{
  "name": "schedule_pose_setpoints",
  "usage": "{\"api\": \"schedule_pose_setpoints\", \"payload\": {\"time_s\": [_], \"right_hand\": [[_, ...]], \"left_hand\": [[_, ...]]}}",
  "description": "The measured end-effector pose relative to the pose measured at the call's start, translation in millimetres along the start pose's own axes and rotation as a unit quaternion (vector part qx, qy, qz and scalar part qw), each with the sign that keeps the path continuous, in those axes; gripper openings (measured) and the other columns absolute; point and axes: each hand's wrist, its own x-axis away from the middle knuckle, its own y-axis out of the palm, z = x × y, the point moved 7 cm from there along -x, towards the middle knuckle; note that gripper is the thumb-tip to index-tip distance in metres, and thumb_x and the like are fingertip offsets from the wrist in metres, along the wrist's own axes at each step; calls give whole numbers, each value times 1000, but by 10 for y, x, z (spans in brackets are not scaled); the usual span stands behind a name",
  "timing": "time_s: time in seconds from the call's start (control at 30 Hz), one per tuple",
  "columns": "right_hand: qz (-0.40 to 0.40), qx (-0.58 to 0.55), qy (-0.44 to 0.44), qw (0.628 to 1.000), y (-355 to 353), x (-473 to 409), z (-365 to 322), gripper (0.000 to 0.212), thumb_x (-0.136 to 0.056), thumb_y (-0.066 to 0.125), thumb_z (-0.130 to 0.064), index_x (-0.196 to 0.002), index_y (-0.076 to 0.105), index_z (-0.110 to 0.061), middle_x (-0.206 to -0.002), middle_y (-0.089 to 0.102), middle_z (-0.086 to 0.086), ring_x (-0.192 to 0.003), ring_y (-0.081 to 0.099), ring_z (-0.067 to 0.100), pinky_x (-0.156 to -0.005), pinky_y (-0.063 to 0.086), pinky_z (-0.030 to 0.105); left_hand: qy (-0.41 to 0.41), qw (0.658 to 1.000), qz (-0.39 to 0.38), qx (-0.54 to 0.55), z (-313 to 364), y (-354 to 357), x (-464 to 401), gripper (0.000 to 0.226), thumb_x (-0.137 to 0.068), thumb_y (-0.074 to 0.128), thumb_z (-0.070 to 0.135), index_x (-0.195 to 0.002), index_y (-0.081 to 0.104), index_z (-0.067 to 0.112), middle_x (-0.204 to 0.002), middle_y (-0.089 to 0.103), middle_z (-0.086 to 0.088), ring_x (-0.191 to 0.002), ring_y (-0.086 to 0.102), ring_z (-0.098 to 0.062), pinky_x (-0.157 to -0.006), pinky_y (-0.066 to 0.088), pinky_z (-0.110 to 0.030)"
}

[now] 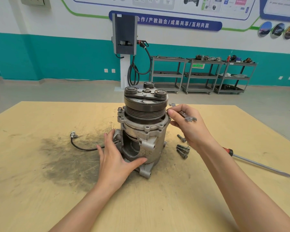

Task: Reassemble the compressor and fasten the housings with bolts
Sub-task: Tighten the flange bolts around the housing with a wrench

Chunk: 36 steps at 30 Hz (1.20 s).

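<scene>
Aluminium compressor stands upright: my left hand, fingers straight, steadies it while my right hand pinches at its flange, seemingly seating a bolt.

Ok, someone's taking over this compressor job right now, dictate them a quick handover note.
Left hand: open, steadying the compressor low on its body.
Right hand: fingertips at the top flange's right edge, seemingly seating a bolt there, though it is hidden; a wrench shows behind it.
Compressor stands upright on the table; one bolt sits in the flange's left ear.
Left: four loose bolts lie right of the base; several flange holes are empty.
</scene>
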Motion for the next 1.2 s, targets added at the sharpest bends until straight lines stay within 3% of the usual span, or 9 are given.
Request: {"api": "schedule_pose_setpoints", "payload": {"time_s": [0.13,0.23,0.33,0.5,0.67,0.97,1.2], "right_hand": [[13,-17,12,1000,-26,-5,23,8,-91,66,-18,-86,65,-13,-98,68,4,-87,63,11,-67,51,19],[12,-17,18,1000,-45,-16,40,7,-94,62,-17,-93,69,-17,-98,72,-3,-90,64,6,-69,48,19],[6,-7,10,1000,-31,-15,28,12,-94,62,-15,-87,70,-20,-89,72,-11,-84,64,2,-67,48,16],[19,-25,7,999,-28,-8,27,11,-90,69,-18,-80,64,-16,-94,68,3,-84,61,11,-64,48,16],[25,-45,11,999,-52,-15,57,8,-95,62,-17,-95,70,-17,-104,71,1,-95,64,11,-72,48,23],[24,-21,-33,999,-1,3,21,6,-92,65,-13,-86,65,-13,-83,69,-2,-73,61,2,-64,49,15],[11,-44,-5,999,3,-5,76,10,-96,60,-13,-94,69,-16,-89,73,-6,-80,65,1,-65,49,15]], "left_hand": [[-13,1000,-2,3,-20,-1,-6,139,-37,66,83,-152,2,38,-166,5,3,-150,-15,-36,-122,0,-54],[-17,1000,-8,5,-28,4,0,138,-37,66,84,-151,1,40,-166,3,4,-149,-16,-36,-122,1,-55],[-14,1000,-6,5,-25,4,-2,138,-37,66,84,-151,1,40,-166,3,4,-149,-15,-36,-122,0,-55],[-6,1000,-1,3,-18,2,-8,137,-38,65,85,-151,2,40,-166,5,3,-150,-14,-35,-122,-3,-52],[-9,1000,0,-1,-22,2,-9,139,-38,66,84,-152,2,37,-166,5,2,-150,-14,-36,-121,-3,-51],[-6,1000,-1,5,11,-12,6,140,-37,65,83,-153,2,35,-166,5,0,-150,-13,-32,-122,0,-55],[6,1000,5,8,34,-14,6,139,-39,66,82,-153,3,34,-165,8,-1,-150,-12,-28,-122,-3,-54]]}}
